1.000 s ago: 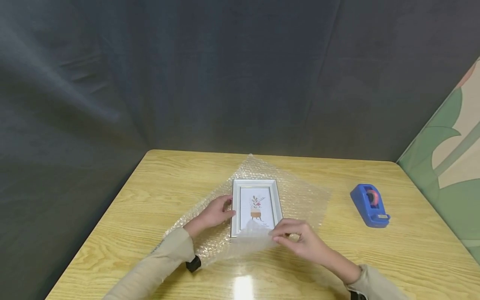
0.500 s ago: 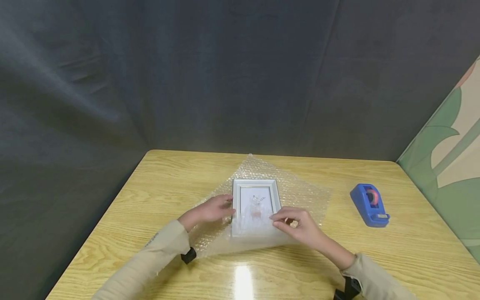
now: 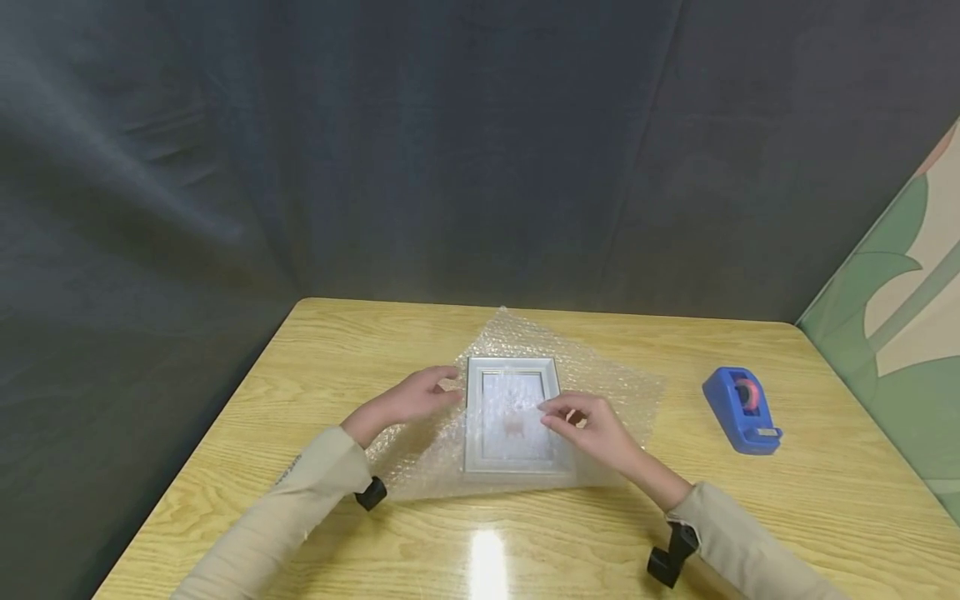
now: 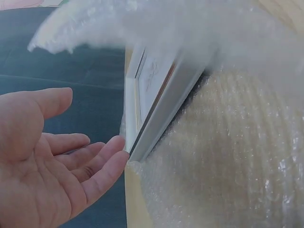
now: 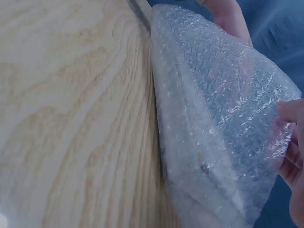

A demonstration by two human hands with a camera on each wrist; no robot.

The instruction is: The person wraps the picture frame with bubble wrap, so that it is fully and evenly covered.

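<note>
A silver-white picture frame lies face up on a sheet of bubble wrap, which is set diagonally on the table. A near flap of the wrap is folded up over the frame, so its picture looks hazy. My right hand pinches the edge of this flap above the frame's right side. In the right wrist view the wrap rises between thumb and fingers. My left hand hovers beside the frame's left edge, fingers loosely extended and holding nothing. From the left wrist, the frame's side shows under the lifted wrap.
A blue tape dispenser with a pinkish roll stands on the right of the wooden table. Behind the table hangs a dark curtain. A panel with green leaf shapes borders the right side.
My right hand has drawn the wrap flap up and away from me, covering most of the frame. My left hand has let go of the frame's left edge and shifted slightly left and away.
</note>
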